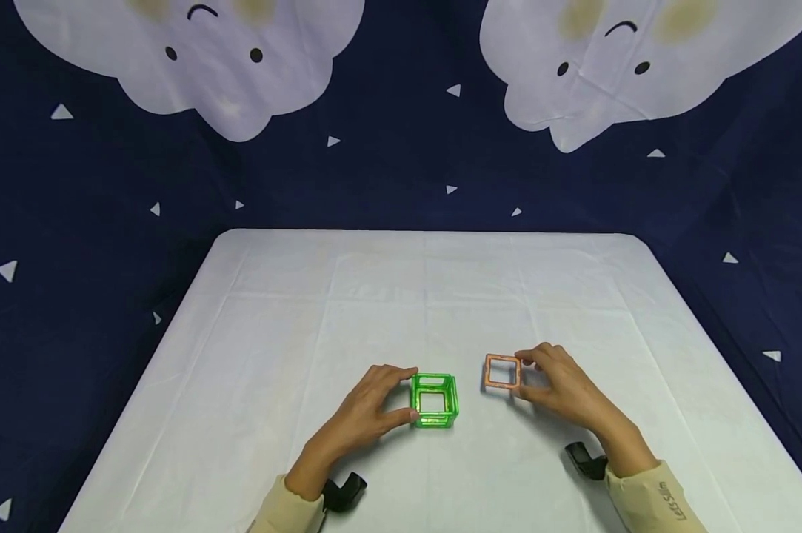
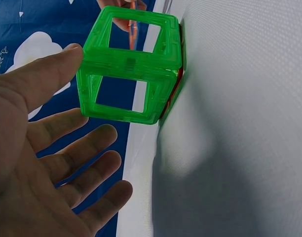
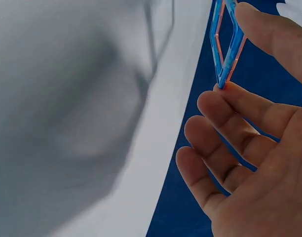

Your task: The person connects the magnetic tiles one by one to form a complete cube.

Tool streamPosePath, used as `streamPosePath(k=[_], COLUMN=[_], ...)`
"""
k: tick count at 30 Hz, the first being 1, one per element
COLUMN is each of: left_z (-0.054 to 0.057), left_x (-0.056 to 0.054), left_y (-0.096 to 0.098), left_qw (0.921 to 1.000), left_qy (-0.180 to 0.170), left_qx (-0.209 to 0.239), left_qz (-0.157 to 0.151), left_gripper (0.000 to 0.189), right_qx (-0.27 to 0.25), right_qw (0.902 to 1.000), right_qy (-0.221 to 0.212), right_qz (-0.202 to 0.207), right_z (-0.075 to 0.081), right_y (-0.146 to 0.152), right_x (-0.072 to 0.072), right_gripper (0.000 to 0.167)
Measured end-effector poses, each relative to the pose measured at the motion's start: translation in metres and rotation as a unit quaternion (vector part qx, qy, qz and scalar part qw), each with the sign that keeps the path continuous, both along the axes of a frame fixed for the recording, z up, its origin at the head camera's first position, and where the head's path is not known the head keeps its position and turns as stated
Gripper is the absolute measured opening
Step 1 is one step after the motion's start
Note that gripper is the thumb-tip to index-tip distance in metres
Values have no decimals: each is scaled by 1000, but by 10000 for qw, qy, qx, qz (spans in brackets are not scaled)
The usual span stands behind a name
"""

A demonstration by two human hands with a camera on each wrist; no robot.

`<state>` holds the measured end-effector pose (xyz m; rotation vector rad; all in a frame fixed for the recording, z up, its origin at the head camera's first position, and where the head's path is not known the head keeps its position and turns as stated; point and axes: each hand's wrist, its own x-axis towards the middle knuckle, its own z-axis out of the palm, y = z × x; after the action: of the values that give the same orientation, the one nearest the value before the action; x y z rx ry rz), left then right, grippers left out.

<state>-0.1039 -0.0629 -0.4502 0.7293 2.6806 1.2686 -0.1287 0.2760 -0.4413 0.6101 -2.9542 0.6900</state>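
A green open-framed cube of magnetic tiles stands on the white table in the head view. My left hand holds its left side between thumb and index finger, the other fingers spread loosely in the left wrist view. Along the cube's table-side face shows a strip of red. To the right, my right hand pinches a square magnetic tile frame by its right edge. That frame looks orange from above; the right wrist view shows blue against orange, seemingly two layers. It is held apart from the cube, above the table.
A white cloth covers the table. Behind it hangs a dark blue curtain with white clouds and small triangles. Black wrist mounts sit at both sleeves, close over the cloth.
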Motion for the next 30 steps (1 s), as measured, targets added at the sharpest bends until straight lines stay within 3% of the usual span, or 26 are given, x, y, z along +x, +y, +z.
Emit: streamPosePath(k=[30], left_z=[-3], left_x=[1], left_y=[2], left_qw=[9999], left_qy=[37], left_qx=[-117], left_qz=[38], left_gripper=[59], right_qx=[-956], right_qw=[9938], right_qy=[325], right_qz=[455], right_z=[13], right_y=[-25], right_x=[3], right_gripper=[54])
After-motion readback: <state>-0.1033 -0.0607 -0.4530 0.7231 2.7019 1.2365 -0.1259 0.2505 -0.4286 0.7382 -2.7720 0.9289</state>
